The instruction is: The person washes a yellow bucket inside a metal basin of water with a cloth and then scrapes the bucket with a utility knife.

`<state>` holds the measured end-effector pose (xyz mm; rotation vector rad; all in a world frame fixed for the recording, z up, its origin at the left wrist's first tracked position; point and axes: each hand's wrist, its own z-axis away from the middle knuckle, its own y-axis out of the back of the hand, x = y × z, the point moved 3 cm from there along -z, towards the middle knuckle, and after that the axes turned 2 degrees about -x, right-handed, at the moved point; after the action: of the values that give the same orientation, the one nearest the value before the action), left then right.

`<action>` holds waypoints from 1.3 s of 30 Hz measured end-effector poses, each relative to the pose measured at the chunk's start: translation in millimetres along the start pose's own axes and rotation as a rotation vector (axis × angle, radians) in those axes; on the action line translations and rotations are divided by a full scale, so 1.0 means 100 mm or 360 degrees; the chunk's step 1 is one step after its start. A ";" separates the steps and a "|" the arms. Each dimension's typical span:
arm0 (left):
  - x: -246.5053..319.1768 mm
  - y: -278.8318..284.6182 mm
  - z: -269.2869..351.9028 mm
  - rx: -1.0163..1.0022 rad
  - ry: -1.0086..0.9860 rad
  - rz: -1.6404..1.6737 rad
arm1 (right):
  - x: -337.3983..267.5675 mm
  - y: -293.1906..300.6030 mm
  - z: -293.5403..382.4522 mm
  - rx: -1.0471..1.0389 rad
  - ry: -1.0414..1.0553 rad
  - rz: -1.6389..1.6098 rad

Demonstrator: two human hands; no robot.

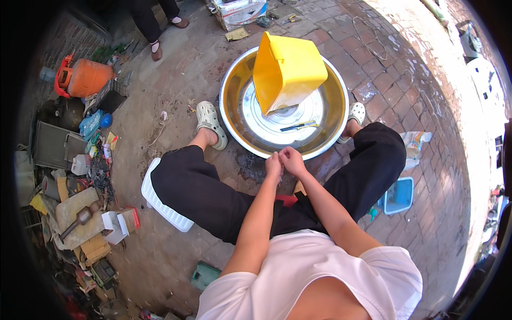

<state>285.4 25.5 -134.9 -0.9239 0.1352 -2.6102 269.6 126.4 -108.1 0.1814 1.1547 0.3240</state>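
My left hand [274,165] and my right hand [292,161] are close together at the near rim of a large metal basin [230,124]. The fingers of both are curled, and whether anything small is between them is hidden. Inside the basin a yellow plastic bin [306,66] stands tilted, its mouth turned to the left. On the basin floor, nearer to me, lies a yellow and black utility knife [299,126]. The basin sits between my feet, which are in pale clogs.
A white ribbed plastic piece [170,208] lies beside my left leg. To the right are a blue plastic tub [400,196] and a clear plastic package [414,142]. An orange gas cylinder [90,78] and clutter line the left; a person's legs [146,22] stand beyond.
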 end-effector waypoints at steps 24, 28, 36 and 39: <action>2.13 -1.18 -0.07 -0.0268 -0.0918 0.0068 | -0.64 0.69 -0.93 0.0071 -0.0078 -0.2049; 1.84 -1.31 0.00 0.0044 -0.1710 -0.0915 | -0.68 0.62 -1.07 -0.0152 0.0032 -0.1955; 2.56 -1.09 -0.37 0.0214 -0.1470 -0.0443 | 1.15 0.79 -1.73 0.0939 -0.0769 -0.2258; 2.92 -1.21 -0.52 0.0037 -0.1271 -0.0464 | 1.33 0.95 -2.10 0.1001 -0.0769 -0.2373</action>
<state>6.0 27.9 21.7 -2.0043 -0.2554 -2.2503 110.4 256.0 -277.6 -0.0879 0.6219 -1.3399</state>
